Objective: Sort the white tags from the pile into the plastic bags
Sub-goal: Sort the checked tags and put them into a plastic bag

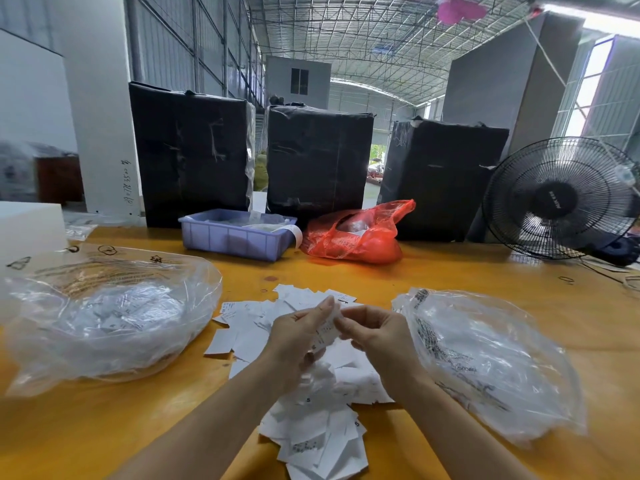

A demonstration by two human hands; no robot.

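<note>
One tag, thin, light and floppy, is pinched above the pile between the left hand and right hand; best held by an edge. Clear bags lie left and right on the table.

A daylit warehouse with corrugated metal walls and a trussed roof rises behind the orange wooden tabletop, a white pillar at left.
</note>
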